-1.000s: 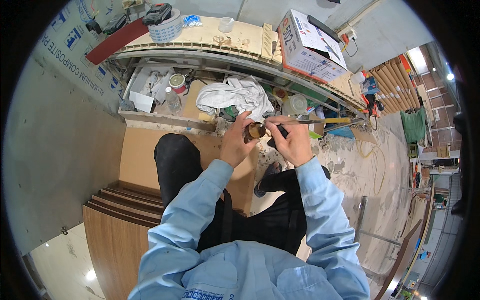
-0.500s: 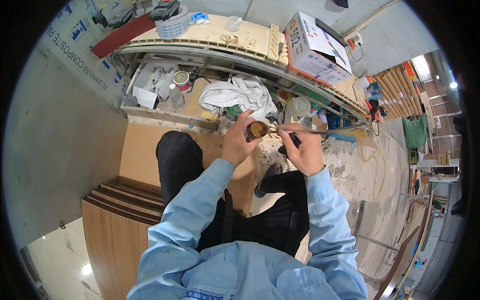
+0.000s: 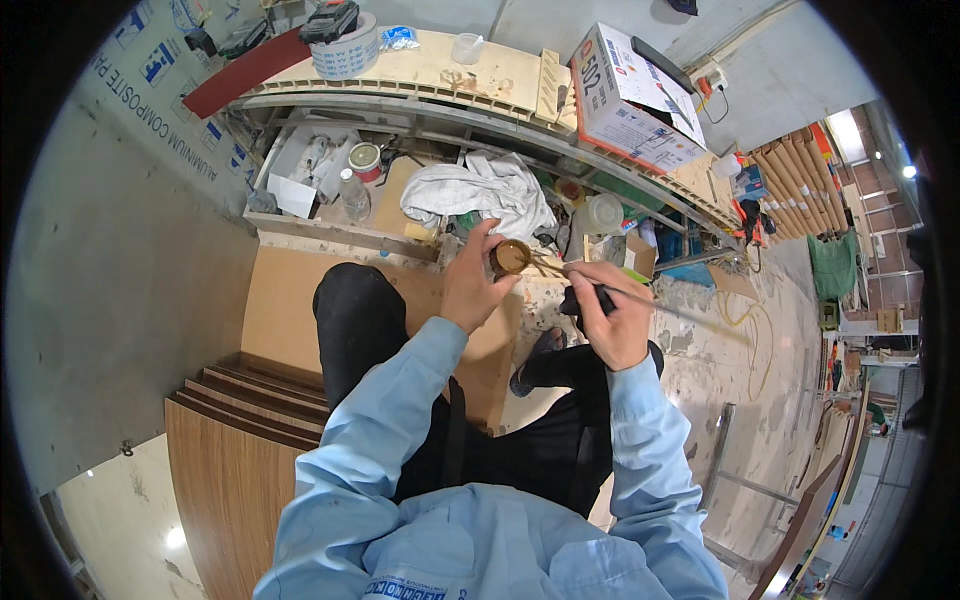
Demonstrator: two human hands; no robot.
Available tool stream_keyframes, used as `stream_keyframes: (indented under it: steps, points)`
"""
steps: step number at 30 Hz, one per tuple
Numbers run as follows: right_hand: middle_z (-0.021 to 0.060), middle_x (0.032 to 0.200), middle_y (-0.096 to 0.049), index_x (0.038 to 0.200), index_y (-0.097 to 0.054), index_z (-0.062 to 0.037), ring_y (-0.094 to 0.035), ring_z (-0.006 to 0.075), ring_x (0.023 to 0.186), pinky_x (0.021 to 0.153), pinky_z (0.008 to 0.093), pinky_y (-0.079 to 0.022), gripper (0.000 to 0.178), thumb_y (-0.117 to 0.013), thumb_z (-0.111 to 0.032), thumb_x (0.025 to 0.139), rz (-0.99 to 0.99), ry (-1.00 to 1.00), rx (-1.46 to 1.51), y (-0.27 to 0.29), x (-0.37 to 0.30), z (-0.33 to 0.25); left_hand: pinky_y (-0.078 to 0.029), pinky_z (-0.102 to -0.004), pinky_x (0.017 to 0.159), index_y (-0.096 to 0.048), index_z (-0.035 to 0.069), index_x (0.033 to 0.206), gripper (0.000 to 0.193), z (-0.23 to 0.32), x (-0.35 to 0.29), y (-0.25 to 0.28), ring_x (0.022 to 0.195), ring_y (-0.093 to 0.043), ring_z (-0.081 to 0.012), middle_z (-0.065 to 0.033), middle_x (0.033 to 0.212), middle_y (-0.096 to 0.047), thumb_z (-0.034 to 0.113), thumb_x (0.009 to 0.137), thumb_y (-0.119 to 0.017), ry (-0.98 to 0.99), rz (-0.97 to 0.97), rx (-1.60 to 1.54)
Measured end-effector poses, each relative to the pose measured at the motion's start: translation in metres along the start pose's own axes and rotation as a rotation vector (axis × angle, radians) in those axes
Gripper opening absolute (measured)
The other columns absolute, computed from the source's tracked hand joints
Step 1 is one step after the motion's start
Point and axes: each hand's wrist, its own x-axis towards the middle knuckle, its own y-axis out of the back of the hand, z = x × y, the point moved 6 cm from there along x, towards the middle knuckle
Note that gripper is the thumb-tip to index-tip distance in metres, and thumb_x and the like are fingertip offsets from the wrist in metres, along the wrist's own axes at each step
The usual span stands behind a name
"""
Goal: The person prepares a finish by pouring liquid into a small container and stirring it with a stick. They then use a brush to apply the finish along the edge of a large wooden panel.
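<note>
White carton (image 3: pixel 612 88) on bench (image 3: pixel 425 70); clear bottle (image 3: pixel 354 198) below.

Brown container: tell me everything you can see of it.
The small brown container is round and open-topped, perhaps glass or plastic. Its mouth faces up toward the camera, showing a lighter amber inside; whether it holds anything is unclear. The left hand grips its side between thumb and fingers, above the floor. The tip of a thin rod in the right hand is close by its rim; contact is unclear.

We see a glossy-looking brown cup (image 3: pixel 511 257); cardboard box (image 3: pixel 628 100) toward the counter's (image 3: pixel 425 70) right edge; smooth clear plastic bottle (image 3: pixel 354 196) near the shelf's (image 3: pixel 345 238) front edge; rumpled cloth (image 3: pixel 470 190); smooth wood-grain boards (image 3: pixel 235 470); rough-looking floor (image 3: pixel 690 345).
</note>
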Motion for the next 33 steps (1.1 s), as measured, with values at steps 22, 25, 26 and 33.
stream_keyframes:
  steps: [22, 25, 26, 33]
  points:
    - [0.0103, 0.1, -0.078, 0.108, -0.073, -0.0025, -0.068, 0.0229, 0.069, 0.055, 0.0362, -0.053, 0.03, -0.07, -0.032, 0.102, 0.188, -1.574, 1.323, -0.371, -0.084, 0.343, -0.047, -0.0378, 0.112, -0.037, 0.001, 0.154, 0.089, -0.007, 0.083, 0.102, 0.13, -0.061, -0.0262, -0.0199, 0.138, -0.063, -0.006, 0.079, -0.084, 0.16, 0.292, 0.052]
    - [0.0102, 0.102, -0.078, 0.111, -0.074, -0.0027, -0.071, 0.0248, 0.073, 0.057, 0.0364, -0.054, 0.036, -0.068, -0.037, 0.105, 0.029, -1.566, 1.356, -0.389, -0.064, 0.326, -0.047, -0.0376, 0.111, -0.037, 0.001, 0.154, 0.089, -0.012, 0.085, 0.098, 0.129, -0.061, -0.0256, -0.0195, 0.138, -0.063, -0.007, 0.079, -0.084, 0.188, 0.283, 0.097]
    - [0.011, 0.103, -0.077, 0.114, -0.074, -0.0027, -0.073, 0.0259, 0.077, 0.058, 0.0373, -0.055, 0.035, -0.068, -0.036, 0.105, -0.064, -1.581, 1.289, -0.389, -0.059, 0.322, -0.046, -0.0376, 0.112, -0.037, 0.001, 0.154, 0.089, -0.012, 0.086, 0.096, 0.128, -0.062, -0.0255, -0.0197, 0.138, -0.063, -0.007, 0.079, -0.083, 0.192, 0.281, 0.073]
    - [0.0138, 0.129, -0.07, 0.137, -0.061, -0.0037, -0.067, 0.026, 0.124, 0.091, 0.0411, -0.063, 0.038, -0.07, -0.018, 0.103, -0.097, -1.15, 1.483, -0.325, 0.027, 0.299, -0.046, -0.0377, 0.112, -0.036, 0.0, 0.154, 0.087, -0.023, 0.087, 0.093, 0.129, -0.062, -0.0264, -0.0187, 0.139, -0.063, -0.008, 0.08, -0.081, 0.242, 0.24, 0.031]
